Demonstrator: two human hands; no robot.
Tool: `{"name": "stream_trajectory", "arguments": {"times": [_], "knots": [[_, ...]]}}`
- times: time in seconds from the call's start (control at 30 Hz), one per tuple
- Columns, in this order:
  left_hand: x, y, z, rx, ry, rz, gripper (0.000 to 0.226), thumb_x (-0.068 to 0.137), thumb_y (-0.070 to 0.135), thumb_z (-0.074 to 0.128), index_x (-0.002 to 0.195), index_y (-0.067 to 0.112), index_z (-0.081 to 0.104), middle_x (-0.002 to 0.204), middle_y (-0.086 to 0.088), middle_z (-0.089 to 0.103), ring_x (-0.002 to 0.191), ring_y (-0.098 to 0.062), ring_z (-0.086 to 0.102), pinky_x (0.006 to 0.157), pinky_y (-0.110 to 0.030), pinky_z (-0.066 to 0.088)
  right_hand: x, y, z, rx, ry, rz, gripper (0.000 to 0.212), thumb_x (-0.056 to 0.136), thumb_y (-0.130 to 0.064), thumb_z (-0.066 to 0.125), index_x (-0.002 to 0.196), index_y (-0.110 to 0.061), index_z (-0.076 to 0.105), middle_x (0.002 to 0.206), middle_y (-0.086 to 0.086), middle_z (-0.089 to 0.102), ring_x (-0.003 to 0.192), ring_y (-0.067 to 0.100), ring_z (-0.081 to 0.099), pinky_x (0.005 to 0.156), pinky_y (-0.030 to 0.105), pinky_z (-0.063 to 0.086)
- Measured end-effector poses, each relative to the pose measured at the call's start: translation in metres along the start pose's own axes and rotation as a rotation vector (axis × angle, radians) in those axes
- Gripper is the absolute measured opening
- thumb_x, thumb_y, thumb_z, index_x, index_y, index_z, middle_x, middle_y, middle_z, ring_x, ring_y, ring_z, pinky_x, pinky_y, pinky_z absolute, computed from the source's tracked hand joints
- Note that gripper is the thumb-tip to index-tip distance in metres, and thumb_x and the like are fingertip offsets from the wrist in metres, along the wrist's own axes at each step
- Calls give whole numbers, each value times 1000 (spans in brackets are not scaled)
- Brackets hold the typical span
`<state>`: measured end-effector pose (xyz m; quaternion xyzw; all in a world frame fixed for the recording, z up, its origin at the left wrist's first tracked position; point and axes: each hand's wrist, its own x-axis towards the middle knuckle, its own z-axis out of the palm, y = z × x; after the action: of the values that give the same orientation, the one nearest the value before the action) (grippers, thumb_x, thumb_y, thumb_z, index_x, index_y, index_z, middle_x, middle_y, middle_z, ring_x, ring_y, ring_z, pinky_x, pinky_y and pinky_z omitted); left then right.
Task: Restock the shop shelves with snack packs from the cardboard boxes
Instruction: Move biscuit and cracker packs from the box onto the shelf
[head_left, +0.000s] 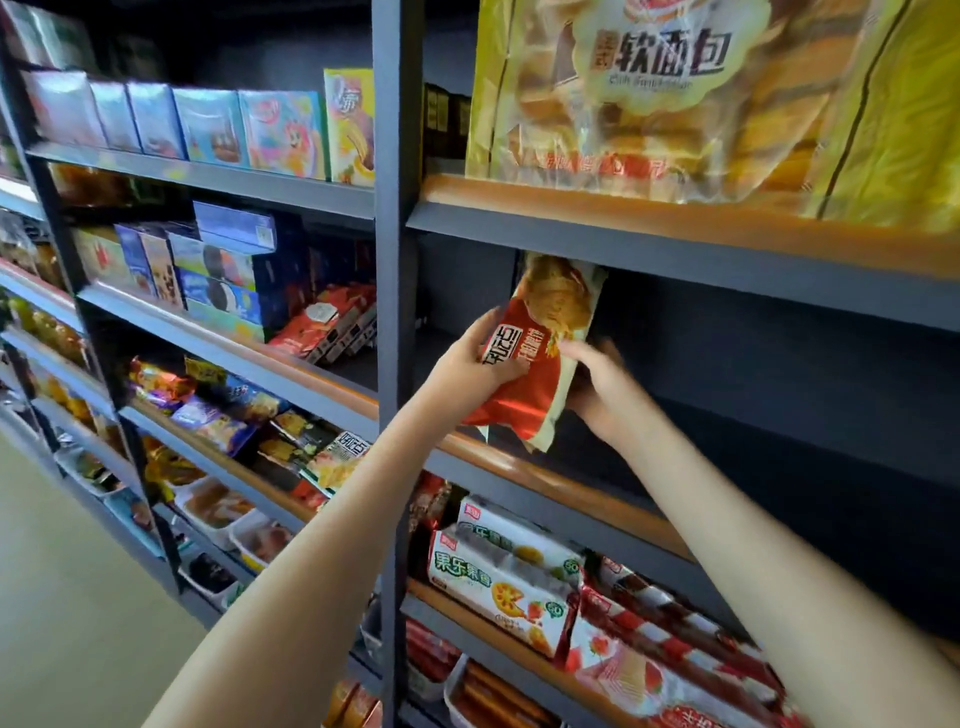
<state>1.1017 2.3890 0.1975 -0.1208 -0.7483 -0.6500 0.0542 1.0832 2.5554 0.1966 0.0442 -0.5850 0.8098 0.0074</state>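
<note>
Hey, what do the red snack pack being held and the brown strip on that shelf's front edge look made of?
Snack pack: thin glossy plastic film, judging by its creases and shiny highlights. Strip: wood or wood-look trim, orange-brown with a soft sheen; I cannot tell which.

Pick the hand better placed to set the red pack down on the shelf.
Probably left. The left hand has its grip across the front of the red pack; the right hand only holds its right edge, above the shelf.
</note>
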Motion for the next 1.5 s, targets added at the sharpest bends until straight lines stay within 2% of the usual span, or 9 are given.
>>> {"name": "stream_trajectory", "arguments": {"times": [0.17,0.3,0.53,0.6,0.77,1.03,1.13,1.33,1.5], "knots": [[38,-20,6,330,-53,99,91,84,25,70,151,42,12,125,4,54,109,-16,56,90,-30,45,34,1,-6,-209,5,-145,73,87,-1,64,137,-40,27,127,2,57,115,24,58,98,45,48],[68,-40,14,554,-14,158,90,88,21,63,148,52,3,117,-5,49,102,-25,55,87,-39,50,58,13,-20,-358,-48,-198,83,87,2,63,142,-41,19,127,-18,48,125,14,49,103,39,45],[119,-69,22,694,-53,300,100,85,10,68,149,46,0,102,1,39,82,-14,44,77,-28,44,76,34,-46,-804,-128,-156,124,74,-30,80,135,-58,-24,159,-14,4,143,6,16,117,38,22],[129,-72,25,715,-29,337,101,85,9,68,148,47,-1,104,2,36,86,-14,43,76,-27,43,84,37,-49,-883,-137,-248,122,67,-40,79,128,-68,-23,159,-13,-2,146,9,11,118,45,22],[147,-76,28,804,20,316,105,87,18,68,142,51,-15,110,-10,44,98,-26,50,88,-40,49,103,38,-46,-1034,-73,-369,111,82,-6,72,148,-24,-16,152,-11,2,136,-5,1,119,31,9],[153,-81,33,851,-41,230,104,92,19,63,140,50,-24,105,-17,53,86,-33,62,80,-41,50,115,48,-51,-1036,-7,-348,107,83,-6,71,151,-16,-11,157,2,4,135,-1,6,111,22,14],[147,-78,34,748,-55,213,106,92,14,58,123,65,-30,100,-12,49,82,-32,58,76,-40,47,113,43,-50,-977,-18,-270,97,86,-4,67,152,-16,-4,153,1,21,137,4,20,105,16,22],[141,-71,35,686,-113,174,107,90,11,61,138,54,-24,98,-12,50,79,-27,56,74,-35,44,101,39,-50,-982,-18,-149,77,93,-11,59,152,-21,10,146,1,43,134,17,42,101,23,35],[132,-68,42,712,-53,143,101,91,4,52,142,50,-22,142,-22,31,108,-39,54,90,-43,48,83,33,-41,-1038,75,-97,82,93,-11,59,153,-20,4,145,4,44,132,22,44,95,26,37]]}}
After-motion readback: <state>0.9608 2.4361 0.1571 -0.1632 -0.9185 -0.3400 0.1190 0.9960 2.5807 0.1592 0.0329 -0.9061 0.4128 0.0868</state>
